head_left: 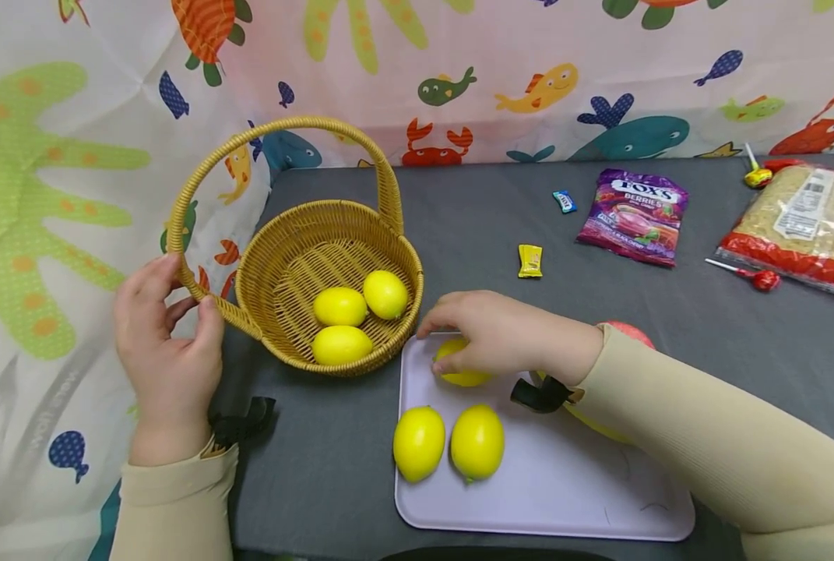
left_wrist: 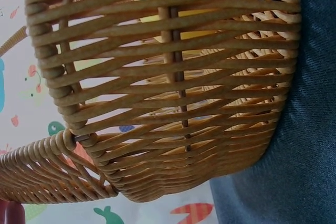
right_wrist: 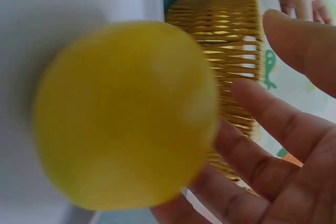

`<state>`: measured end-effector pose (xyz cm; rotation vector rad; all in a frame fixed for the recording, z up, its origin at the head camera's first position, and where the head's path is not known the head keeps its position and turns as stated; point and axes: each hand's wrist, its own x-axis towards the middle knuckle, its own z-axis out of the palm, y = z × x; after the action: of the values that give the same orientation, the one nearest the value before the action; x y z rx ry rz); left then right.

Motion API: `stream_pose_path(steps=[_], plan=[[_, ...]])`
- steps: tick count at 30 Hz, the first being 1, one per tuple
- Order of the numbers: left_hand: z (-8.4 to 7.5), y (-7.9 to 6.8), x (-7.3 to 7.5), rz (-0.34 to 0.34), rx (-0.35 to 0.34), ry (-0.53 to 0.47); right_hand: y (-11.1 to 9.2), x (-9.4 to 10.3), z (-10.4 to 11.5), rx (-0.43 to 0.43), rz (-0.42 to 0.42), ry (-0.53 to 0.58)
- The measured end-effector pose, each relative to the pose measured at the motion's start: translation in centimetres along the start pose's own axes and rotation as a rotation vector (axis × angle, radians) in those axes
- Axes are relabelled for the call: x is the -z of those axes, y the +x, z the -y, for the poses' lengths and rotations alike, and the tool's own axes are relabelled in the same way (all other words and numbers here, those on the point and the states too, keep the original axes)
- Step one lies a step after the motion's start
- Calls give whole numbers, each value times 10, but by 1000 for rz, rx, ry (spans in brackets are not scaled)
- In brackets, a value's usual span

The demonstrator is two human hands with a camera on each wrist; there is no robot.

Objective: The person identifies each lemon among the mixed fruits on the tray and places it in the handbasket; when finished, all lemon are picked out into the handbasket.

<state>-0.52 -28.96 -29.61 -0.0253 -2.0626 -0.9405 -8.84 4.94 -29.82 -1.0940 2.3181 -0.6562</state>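
Note:
My left hand (head_left: 171,343) grips the handle of a wicker basket (head_left: 248,265) at its left side, thumb and fingers around the rod. Three lemons (head_left: 339,306) lie inside the basket. Over the upper left corner of a pale lilac tray (head_left: 543,506), my right hand (head_left: 494,331) reaches above a lemon (head_left: 462,378), partly covering it. The right wrist view has a lemon (right_wrist: 126,119) large and blurred, with the fingers spread beside it and the thumb apart. Two more lemons (head_left: 419,444) sit side by side on the tray. A yellow thing (head_left: 599,425) is mostly hidden under the right forearm.
Behind the tray lie a yellow wrapped candy (head_left: 530,261), a small blue wrapped candy (head_left: 564,202) and a purple Fox's candy bag (head_left: 634,218). At the right are lollipops (head_left: 765,280) and a clear-and-red food package (head_left: 802,226). A red rounded thing (head_left: 630,333) shows behind the right sleeve.

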Motion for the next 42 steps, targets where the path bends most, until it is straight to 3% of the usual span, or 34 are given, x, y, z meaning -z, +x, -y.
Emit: stream_pose_path(steps=[14,25,29,35,39,42], plan=[[-3,0,0,-2,4,0,-4,-20,-13,-37,46,-59],[-5,0,0,-4,3,-8,-5,-14,-12,-14,7,-26],[-6,1,0,-4,7,-8,-6,1,-8,31,-56,13],[-6,1,-1,-5,16,-17,2,22,1,141,-233,97],[-5,1,-1,2,19,-12,16,25,8,161,-326,165],[-4,1,-1,4,22,-13,30,21,13,169,-349,190]])
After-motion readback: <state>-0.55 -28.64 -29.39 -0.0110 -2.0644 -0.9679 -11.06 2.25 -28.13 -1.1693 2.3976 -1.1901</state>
